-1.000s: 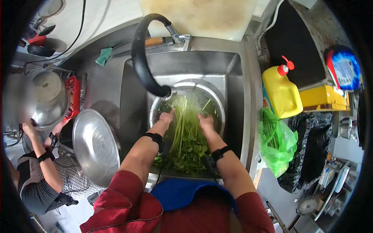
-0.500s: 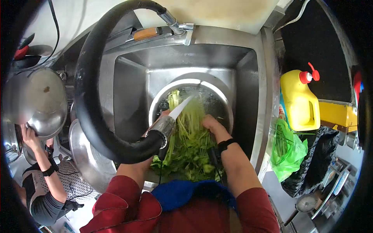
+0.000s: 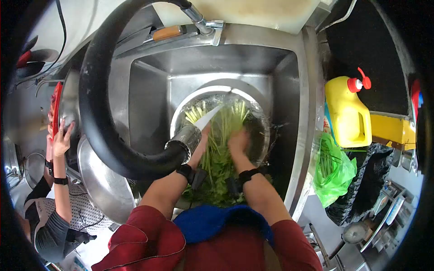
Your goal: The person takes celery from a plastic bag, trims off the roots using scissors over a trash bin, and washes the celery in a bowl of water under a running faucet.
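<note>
A large bunch of leafy celery lies in a round metal basin inside the steel sink, its pale cut ends pointing away from me. My left hand, partly hidden behind the tap nozzle, is closed around stalks on the left side. On the right, my right hand grips another part of the bunch and is smeared by motion. White water shoots from the nozzle between both hands onto the stalks. Leaves hang over the basin's near side towards my body.
A thick black tap hose arches over the left side. An orange-handled knife lies on the sink's back ledge. Right of the sink are a yellow jug and a green bag. At left, a co-worker's hands hold a red-edged item beside a metal lid.
Both my hands have shifted, drawing closer together around the celery, whose cut ends now fan out in two groups. The co-worker's large metal lid has tilted, and a red item now shows.
</note>
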`<action>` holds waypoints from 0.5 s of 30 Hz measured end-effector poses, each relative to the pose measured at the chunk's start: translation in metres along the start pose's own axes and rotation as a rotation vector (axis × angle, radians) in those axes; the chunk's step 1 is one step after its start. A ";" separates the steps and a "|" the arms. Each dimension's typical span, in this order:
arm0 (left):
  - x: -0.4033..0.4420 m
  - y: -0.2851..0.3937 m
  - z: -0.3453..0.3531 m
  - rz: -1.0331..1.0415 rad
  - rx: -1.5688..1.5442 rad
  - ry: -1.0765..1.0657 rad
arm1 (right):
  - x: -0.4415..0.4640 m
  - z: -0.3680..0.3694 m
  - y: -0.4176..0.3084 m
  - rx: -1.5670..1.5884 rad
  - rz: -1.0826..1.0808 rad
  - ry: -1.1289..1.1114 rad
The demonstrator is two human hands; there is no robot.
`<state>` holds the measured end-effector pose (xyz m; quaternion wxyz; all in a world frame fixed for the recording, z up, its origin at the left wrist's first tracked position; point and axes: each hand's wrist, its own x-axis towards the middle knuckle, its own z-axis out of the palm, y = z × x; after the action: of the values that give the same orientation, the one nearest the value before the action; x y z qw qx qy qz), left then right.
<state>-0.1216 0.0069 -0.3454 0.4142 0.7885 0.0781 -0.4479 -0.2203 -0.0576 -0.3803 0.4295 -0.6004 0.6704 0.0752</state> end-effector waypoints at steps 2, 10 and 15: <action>0.005 0.001 0.006 0.091 -0.040 0.028 | 0.012 0.040 0.014 -0.137 -0.137 0.018; -0.003 0.003 -0.023 0.044 0.418 -0.042 | -0.004 -0.040 -0.007 0.028 -0.070 -0.230; -0.034 -0.014 0.008 0.368 1.137 0.016 | -0.039 -0.030 -0.018 -0.526 -0.280 -0.110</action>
<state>-0.1539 0.0184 -0.3292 -0.0028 0.8904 -0.3089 -0.3344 -0.2228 -0.0519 -0.3286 0.3013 -0.7726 0.5143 0.2186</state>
